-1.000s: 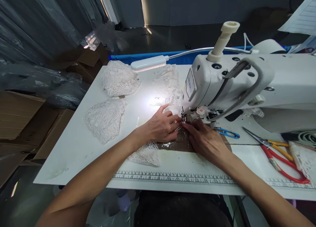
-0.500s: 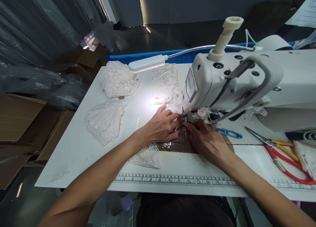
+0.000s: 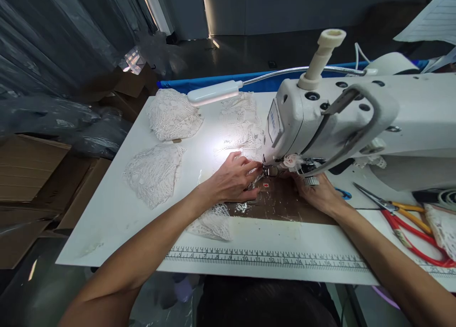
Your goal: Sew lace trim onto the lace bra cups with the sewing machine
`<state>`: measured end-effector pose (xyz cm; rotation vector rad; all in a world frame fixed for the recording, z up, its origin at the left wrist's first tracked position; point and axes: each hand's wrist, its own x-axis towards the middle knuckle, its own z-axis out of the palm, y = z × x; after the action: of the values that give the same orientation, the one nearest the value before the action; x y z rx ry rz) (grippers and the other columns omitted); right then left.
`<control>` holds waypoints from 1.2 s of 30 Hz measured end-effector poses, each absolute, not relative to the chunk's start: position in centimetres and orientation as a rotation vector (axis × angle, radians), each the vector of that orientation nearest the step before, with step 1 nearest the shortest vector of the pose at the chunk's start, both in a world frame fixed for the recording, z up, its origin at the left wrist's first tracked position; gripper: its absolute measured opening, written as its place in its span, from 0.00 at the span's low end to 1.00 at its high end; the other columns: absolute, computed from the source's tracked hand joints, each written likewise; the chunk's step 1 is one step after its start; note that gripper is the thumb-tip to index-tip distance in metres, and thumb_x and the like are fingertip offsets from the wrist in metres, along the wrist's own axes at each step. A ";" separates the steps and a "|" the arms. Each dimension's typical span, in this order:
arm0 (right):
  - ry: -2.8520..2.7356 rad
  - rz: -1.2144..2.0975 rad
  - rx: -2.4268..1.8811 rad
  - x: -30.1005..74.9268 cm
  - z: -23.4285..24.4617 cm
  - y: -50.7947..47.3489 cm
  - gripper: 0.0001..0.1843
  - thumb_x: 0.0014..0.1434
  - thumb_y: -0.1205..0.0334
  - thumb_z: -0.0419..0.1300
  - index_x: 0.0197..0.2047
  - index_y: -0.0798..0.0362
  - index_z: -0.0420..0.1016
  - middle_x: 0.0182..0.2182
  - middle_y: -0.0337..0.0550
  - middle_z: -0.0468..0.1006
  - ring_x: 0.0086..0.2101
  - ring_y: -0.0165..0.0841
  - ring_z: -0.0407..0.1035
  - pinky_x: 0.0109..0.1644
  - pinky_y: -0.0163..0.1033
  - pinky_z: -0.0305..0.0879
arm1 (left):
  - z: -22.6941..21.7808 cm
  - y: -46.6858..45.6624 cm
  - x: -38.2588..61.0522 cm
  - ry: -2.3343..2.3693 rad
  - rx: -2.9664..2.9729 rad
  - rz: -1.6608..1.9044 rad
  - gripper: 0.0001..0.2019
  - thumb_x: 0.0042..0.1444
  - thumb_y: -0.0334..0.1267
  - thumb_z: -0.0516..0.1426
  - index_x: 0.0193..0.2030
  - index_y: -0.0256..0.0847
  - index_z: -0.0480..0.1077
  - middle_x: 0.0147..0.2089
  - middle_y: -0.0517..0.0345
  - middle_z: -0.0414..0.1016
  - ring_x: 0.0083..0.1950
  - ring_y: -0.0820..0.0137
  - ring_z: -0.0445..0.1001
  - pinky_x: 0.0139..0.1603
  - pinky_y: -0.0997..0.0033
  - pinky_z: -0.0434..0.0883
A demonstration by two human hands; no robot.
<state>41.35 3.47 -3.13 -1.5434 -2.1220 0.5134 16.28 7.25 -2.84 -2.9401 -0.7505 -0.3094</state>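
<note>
My left hand lies palm down with its fingers spread, beside the presser foot of the white sewing machine. Its fingertips rest on white lace fabric, which runs back from the needle area. To the right of the needle, my right hand reaches under the machine head. Its fingers are mostly hidden behind the machine parts, so their hold cannot be seen. Under my left wrist a smaller lace piece sticks out. The brown machine plate shows between my hands, with thread bits on it.
Two lace bundles, one at the back and one nearer, lie on the left. A lamp hangs over the table. Red-handled scissors and blue thread snips lie right. Cardboard boxes stand beyond the left edge.
My right hand has moved right, away from the needle and in under the machine head, uncovering more of the brown plate. My left hand stays in nearly the same place.
</note>
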 end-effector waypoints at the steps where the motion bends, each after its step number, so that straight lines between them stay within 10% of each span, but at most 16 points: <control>1: -2.105 0.508 -1.556 41.3 -3.3 3.3 0.18 0.66 0.56 0.44 0.31 0.51 0.69 0.28 0.43 0.74 0.27 0.35 0.68 0.30 0.39 0.66 | -2.8 7.2 16.3 -0.756 -2.943 -0.305 0.21 0.65 0.49 0.48 0.55 0.37 0.67 0.52 0.49 0.69 0.44 0.62 0.66 0.51 0.54 0.62; 25: -1.875 0.426 -1.685 41.3 -4.4 1.6 0.13 0.59 0.50 0.55 0.29 0.48 0.65 0.27 0.43 0.71 0.25 0.37 0.66 0.27 0.40 0.63 | -1.7 9.9 14.1 -0.991 -3.144 -0.429 0.18 0.67 0.40 0.47 0.62 0.45 0.62 0.67 0.52 0.59 0.64 0.65 0.63 0.61 0.58 0.63; 36: -2.110 0.428 -1.559 41.7 -5.6 1.3 0.18 0.61 0.50 0.54 0.48 0.50 0.76 0.36 0.52 0.74 0.27 0.39 0.71 0.31 0.45 0.65 | 1.8 1.0 5.0 -1.702 -3.031 -0.122 0.11 0.64 0.43 0.53 0.39 0.38 0.70 0.40 0.54 0.71 0.35 0.71 0.70 0.33 0.72 0.67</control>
<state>41.72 1.35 -5.59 -1.5586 -2.1104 0.4282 5.00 1.02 1.79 -3.0312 -1.7022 -0.1225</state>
